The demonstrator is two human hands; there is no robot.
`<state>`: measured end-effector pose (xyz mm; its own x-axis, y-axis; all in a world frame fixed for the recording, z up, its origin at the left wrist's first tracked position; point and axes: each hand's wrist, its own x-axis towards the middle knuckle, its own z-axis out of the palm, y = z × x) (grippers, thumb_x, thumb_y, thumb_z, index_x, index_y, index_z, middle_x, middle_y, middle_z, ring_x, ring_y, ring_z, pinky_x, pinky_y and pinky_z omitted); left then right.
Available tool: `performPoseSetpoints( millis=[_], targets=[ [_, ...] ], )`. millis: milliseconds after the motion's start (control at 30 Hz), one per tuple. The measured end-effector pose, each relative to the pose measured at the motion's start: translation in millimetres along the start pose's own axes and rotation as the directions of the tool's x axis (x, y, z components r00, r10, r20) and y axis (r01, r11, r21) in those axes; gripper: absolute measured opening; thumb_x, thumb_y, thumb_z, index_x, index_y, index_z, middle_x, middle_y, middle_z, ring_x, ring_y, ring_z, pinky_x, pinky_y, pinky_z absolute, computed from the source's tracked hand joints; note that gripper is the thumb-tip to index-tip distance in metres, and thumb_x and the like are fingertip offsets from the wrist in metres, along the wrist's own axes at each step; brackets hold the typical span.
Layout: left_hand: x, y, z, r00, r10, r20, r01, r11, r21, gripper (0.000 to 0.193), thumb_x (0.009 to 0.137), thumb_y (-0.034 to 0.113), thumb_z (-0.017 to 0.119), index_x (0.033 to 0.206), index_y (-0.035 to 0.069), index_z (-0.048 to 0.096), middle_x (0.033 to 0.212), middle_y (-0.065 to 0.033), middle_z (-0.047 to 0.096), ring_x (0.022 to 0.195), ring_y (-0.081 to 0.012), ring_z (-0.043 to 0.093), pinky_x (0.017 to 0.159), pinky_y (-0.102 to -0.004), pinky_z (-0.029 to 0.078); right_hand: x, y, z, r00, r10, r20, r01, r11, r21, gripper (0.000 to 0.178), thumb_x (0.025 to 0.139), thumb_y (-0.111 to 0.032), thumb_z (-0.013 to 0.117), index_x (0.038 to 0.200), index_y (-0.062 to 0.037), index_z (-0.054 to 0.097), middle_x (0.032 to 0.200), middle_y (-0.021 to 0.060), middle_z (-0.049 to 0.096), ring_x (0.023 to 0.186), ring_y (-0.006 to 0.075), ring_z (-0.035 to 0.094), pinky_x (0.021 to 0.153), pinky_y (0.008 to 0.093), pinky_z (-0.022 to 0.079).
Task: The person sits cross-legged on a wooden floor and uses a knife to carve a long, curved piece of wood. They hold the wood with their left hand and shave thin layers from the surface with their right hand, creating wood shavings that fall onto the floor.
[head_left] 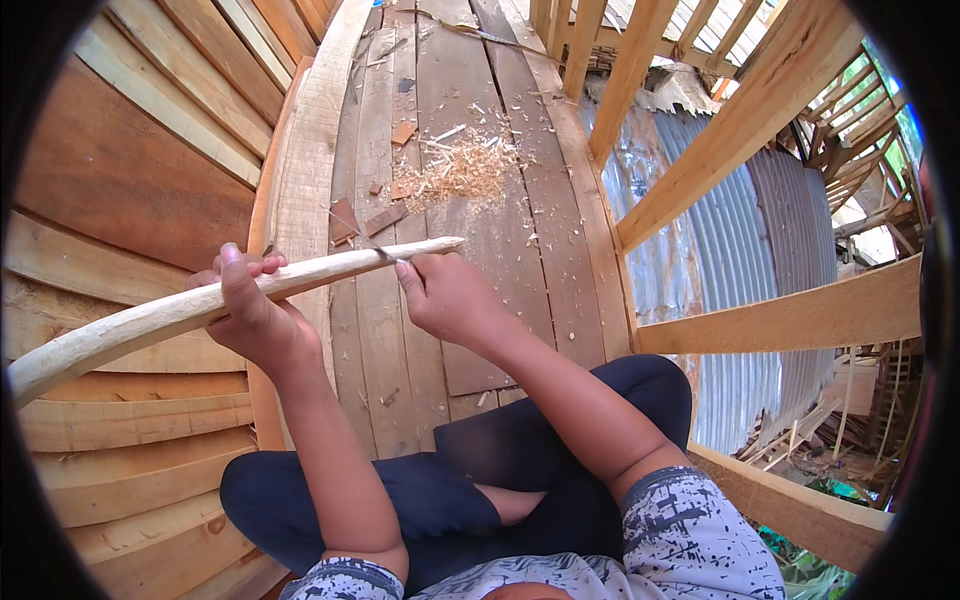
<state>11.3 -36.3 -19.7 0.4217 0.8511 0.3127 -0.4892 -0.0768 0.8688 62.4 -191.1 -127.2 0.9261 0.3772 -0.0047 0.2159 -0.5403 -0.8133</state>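
Note:
A long, pale, peeled wooden pole (130, 325) slants across in front of me, from the far left rim to a tapered tip above the floor. My left hand (262, 325) holds it from below, palm up, with thumb and fingers around it. My right hand (450, 295) is closed at the tapered end, gripping a knife whose thin dark blade (380, 251) lies across the pole. The fist hides the knife's handle. Bits of the blade's outline are hard to make out against the planks.
Curled wood shavings (465, 170) lie heaped on the plank floor (500, 260), with reddish-brown wood scraps (385, 219) nearby. A board wall (130, 165) rises on the left. A slatted wooden railing (780, 318) stands on the right, with corrugated metal sheets (735, 240) beyond. My crossed legs (400, 500) are below.

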Motion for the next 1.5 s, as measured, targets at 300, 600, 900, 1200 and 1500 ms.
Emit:
performPoseSetpoints(
  millis=[300, 600, 900, 1200, 1500],
  targets=[
    [-3.3, 0.8, 1.0, 1.000, 0.010, 0.014, -0.010, 1.000, 0.014, 0.028, 0.084, 0.020, 0.073, 0.076, 0.010, 0.048, 0.066, -0.0030, 0.052, 0.069, -0.0163, 0.059, 0.079, -0.0391, 0.050, -8.0, -11.6, -6.3, 0.995, -0.068, 0.079, 0.067, 0.998, 0.014, 0.041, 0.101, -0.030, 0.044, 0.088, 0.0030, 0.066, 0.078, 0.0273, 0.065, 0.078, 0.0466, 0.063, 0.074, 0.0556, 0.048],
    [-10.0, 6.5, 11.9, 1.000, 0.023, 0.017, -0.023, 1.000, -0.001, 0.032, 0.085, 0.013, 0.073, 0.081, 0.013, 0.042, 0.065, 0.0006, 0.047, 0.061, -0.0122, 0.058, 0.065, -0.0339, 0.055, -1.1, 15.6, 6.9, 0.998, 0.057, -0.029, -0.058, 0.998, -0.036, 0.043, 0.103, -0.030, 0.042, 0.085, 0.0039, 0.062, 0.078, 0.0273, 0.065, 0.076, 0.0470, 0.062, 0.071, 0.0553, 0.049],
    [-5.7, 2.9, 8.3, 1.000, 0.005, -0.030, -0.003, 0.999, 0.043, 0.029, 0.083, 0.022, 0.074, 0.073, 0.011, 0.050, 0.067, -0.0026, 0.052, 0.069, -0.0165, 0.059, 0.078, -0.0386, 0.051, -6.5, -3.9, -1.3, 0.994, 0.028, 0.103, -0.017, 0.994, -0.112, 0.042, 0.103, -0.033, 0.039, 0.098, 0.0020, 0.062, 0.086, 0.0280, 0.067, 0.084, 0.0467, 0.066, 0.077, 0.0569, 0.051],
    [-12.1, 7.1, 16.0, 1.000, 0.027, 0.001, -0.027, 1.000, 0.008, 0.031, 0.085, 0.013, 0.074, 0.083, 0.012, 0.043, 0.065, 0.0002, 0.048, 0.062, -0.0118, 0.058, 0.068, -0.0352, 0.055, -3.3, 12.6, 8.9, 0.999, 0.029, -0.014, -0.030, 0.999, -0.031, 0.038, 0.102, -0.028, 0.044, 0.086, 0.0030, 0.060, 0.075, 0.0276, 0.063, 0.074, 0.0477, 0.062, 0.069, 0.0572, 0.047],
    [-15.0, 7.6, 13.3, 0.997, 0.036, 0.070, -0.036, 0.999, -0.004, 0.027, 0.085, 0.016, 0.072, 0.084, 0.011, 0.045, 0.067, -0.0029, 0.051, 0.065, -0.0140, 0.057, 0.076, -0.0380, 0.052, 5.8, 30.1, -1.2, 0.976, 0.200, 0.091, -0.193, 0.978, -0.079, 0.042, 0.101, -0.030, 0.044, 0.088, 0.0038, 0.064, 0.085, 0.0308, 0.064, 0.083, 0.0480, 0.063, 0.075, 0.0562, 0.049]
  ],
)
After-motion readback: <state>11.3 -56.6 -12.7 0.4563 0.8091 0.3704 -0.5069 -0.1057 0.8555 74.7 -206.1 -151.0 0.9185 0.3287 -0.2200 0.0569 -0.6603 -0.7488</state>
